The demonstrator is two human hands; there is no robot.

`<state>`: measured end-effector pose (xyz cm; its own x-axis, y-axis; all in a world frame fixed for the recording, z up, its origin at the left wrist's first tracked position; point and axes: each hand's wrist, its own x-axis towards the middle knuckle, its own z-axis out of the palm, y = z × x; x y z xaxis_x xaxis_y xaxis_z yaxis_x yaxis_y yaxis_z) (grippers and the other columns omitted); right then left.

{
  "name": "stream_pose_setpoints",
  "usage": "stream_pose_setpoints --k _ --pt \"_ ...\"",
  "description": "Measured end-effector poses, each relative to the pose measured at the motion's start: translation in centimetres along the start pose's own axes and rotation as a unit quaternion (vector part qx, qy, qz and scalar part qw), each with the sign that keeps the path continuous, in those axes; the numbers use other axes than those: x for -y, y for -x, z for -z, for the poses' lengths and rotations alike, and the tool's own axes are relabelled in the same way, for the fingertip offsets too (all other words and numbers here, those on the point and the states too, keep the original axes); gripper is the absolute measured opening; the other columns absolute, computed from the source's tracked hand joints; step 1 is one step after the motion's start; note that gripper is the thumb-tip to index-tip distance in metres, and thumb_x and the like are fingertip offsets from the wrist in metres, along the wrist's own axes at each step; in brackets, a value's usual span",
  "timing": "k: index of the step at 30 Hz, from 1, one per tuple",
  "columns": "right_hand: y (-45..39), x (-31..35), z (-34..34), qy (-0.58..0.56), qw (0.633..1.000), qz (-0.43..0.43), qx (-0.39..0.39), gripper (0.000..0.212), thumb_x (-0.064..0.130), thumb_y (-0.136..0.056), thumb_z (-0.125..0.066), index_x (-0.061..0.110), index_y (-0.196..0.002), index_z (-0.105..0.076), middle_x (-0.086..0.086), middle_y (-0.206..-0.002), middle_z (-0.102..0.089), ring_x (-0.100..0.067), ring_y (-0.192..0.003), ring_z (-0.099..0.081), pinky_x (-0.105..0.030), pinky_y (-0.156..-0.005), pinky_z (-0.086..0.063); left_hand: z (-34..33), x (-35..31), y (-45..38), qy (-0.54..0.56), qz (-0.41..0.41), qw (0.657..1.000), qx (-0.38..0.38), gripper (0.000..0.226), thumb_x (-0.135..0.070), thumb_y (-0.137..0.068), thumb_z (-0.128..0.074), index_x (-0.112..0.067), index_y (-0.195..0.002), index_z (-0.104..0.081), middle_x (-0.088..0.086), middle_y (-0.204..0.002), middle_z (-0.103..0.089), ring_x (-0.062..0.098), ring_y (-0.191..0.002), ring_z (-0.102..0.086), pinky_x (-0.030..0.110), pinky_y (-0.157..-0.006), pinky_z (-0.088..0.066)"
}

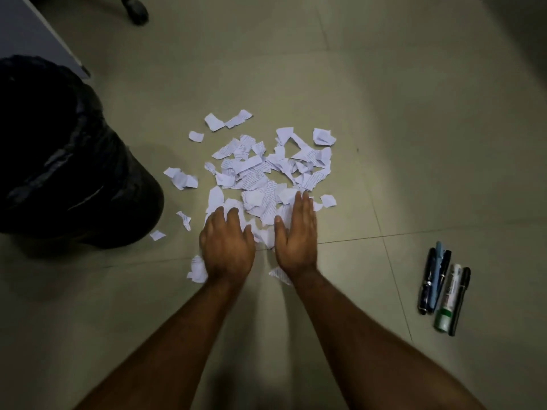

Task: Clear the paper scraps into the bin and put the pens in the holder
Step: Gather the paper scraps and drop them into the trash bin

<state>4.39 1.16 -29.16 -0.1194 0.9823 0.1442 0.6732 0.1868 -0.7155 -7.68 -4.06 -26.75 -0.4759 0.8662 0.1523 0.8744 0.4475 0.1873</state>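
Where torn paper scraps (260, 173) litter smooth tile, both hands press.

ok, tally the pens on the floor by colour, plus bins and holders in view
Black pens: 3
Light blue pen: 1
White and green marker: 1
Bin with black liner: 1
Holders: 0 in view
Total: 6 things. The paper scraps are left out, too many overlap to count.
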Motion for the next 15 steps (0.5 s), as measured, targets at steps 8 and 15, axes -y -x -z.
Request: stream_pose_setpoints --k 8,15 --pt "1.1 -2.5 0.8 0.168 0.983 -0.074 -0.006 0.081 0.06 -0.092 -0.039 0.004 -0.151 -0.033 -0.02 -0.156 -0.035 -0.036 -0.146 -0.03 -0.052 -0.119 -0.022 -1.1 -2.3 3.8 -0.011 0.283 0.946 0.159 0.1 -0.087 -0.077 -0.034 -0.026 -0.155 -0.023 0.021 -0.161 -0.017 0.048 -0.144 -0.016 0.067 -0.109 -0.017" --pt "-5.0 -4.3 0.3 0.115 0.991 0.063 0.025 0.08 0.049 -0.087 -0.044 0.004 -0.151 -0.031 -0.02 -0.159 -0.027 -0.036 -0.148 -0.024 -0.047 -0.122 -0.021 -2.4 -2.9 -0.3 0.013 0.086 0.996 -0.006 0.071 -0.066 -0.094 -0.035 -0.023 -0.15 -0.039 0.021 -0.154 -0.035 0.042 -0.14 -0.036 0.055 -0.114 -0.025"
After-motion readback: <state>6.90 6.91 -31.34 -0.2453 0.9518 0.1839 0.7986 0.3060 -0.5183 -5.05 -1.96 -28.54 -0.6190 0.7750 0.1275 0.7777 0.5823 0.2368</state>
